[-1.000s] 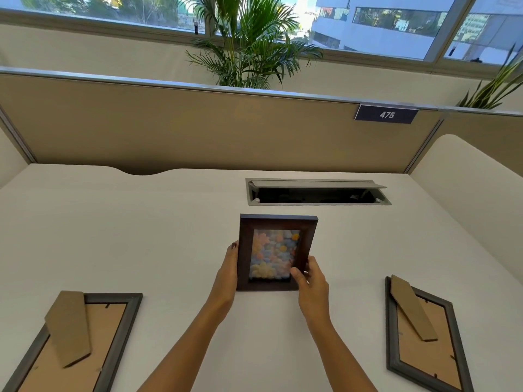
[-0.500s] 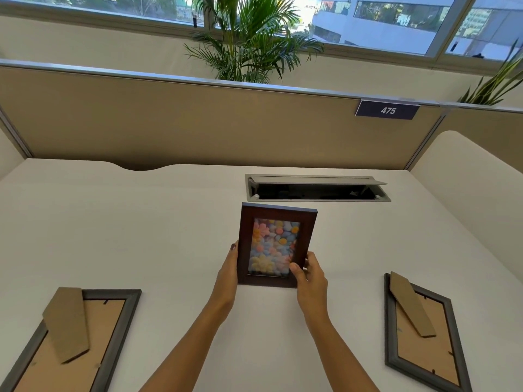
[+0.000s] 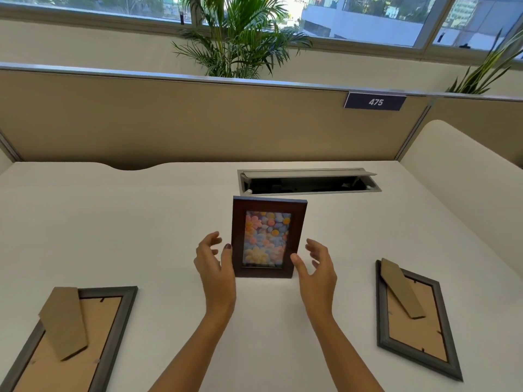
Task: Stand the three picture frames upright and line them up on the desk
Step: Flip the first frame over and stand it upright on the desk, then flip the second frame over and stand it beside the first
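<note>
A dark brown frame (image 3: 268, 237) with a pastel flower picture stands upright in the middle of the white desk (image 3: 119, 222), facing me. My left hand (image 3: 215, 261) hovers just left of it with fingers spread; its thumb tip is at the frame's left edge. On the frame's right side my right hand (image 3: 315, 267) is open too, thumb near the lower right corner. Two grey frames lie face down with their cardboard stands up: one at the lower left (image 3: 73, 338), one at the right (image 3: 413, 315).
An open cable hatch (image 3: 308, 182) is sunk into the desk right behind the standing frame. A tan partition (image 3: 169, 120) with a "475" plate (image 3: 375, 101) closes the back, and a curved white side panel (image 3: 464, 176) closes the right. Plants stand behind the partition.
The brown frame went from tilted in both hands to standing on the desk. Both hands have let go and opened beside it.
</note>
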